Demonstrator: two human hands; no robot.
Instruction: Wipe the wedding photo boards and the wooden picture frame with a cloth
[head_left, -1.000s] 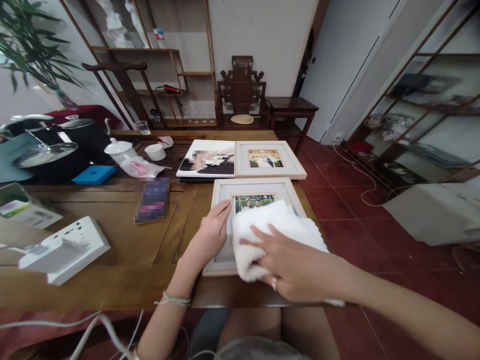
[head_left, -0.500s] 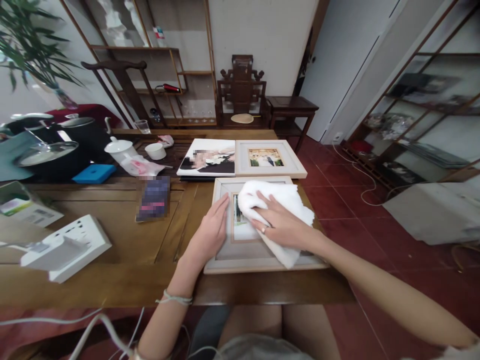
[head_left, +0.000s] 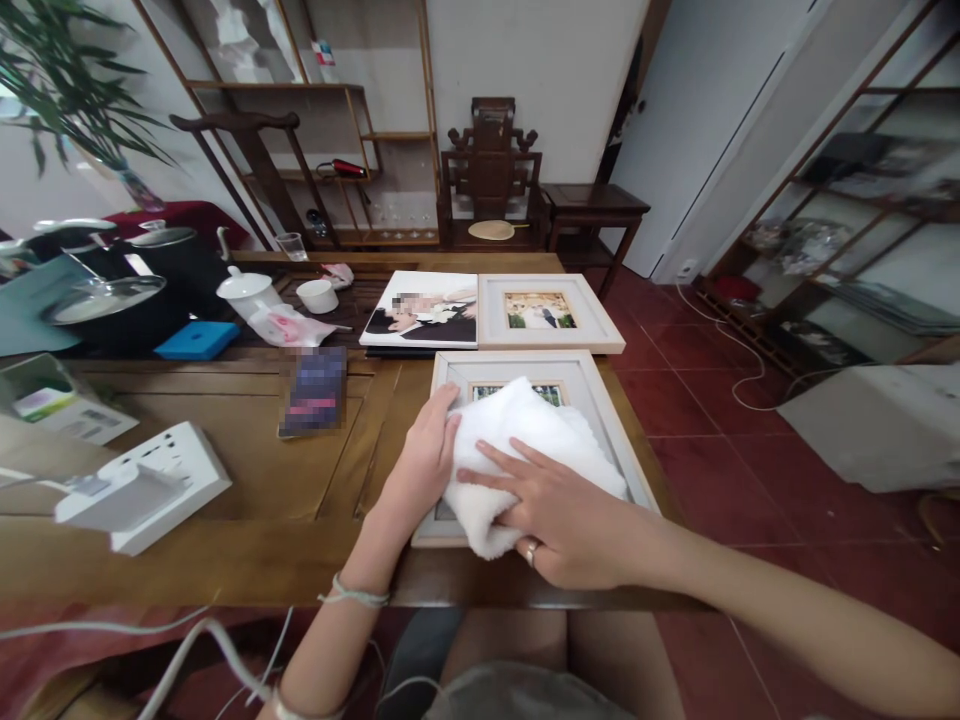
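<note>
A pale framed photo (head_left: 600, 400) lies flat at the near edge of the wooden table (head_left: 247, 470). My left hand (head_left: 421, 470) rests flat on the frame's left border, fingers stretched out. My right hand (head_left: 559, 510) lies palm down on a white cloth (head_left: 525, 435), fingers spread, pressing it onto the frame's glass. The cloth hides most of the picture.
Behind lie a second framed photo (head_left: 551, 312) and an unframed print (head_left: 424, 310). A small booklet (head_left: 313, 390), a white power strip (head_left: 142, 485), a teapot (head_left: 247, 290), a cup (head_left: 316, 296) and dark pots (head_left: 112, 295) occupy the left. Red floor tiles (head_left: 697, 420) lie to the right.
My right hand with the cloth went from the frame's near edge up to its far part, then came back toward me. The left hand stayed on the frame's left border.
</note>
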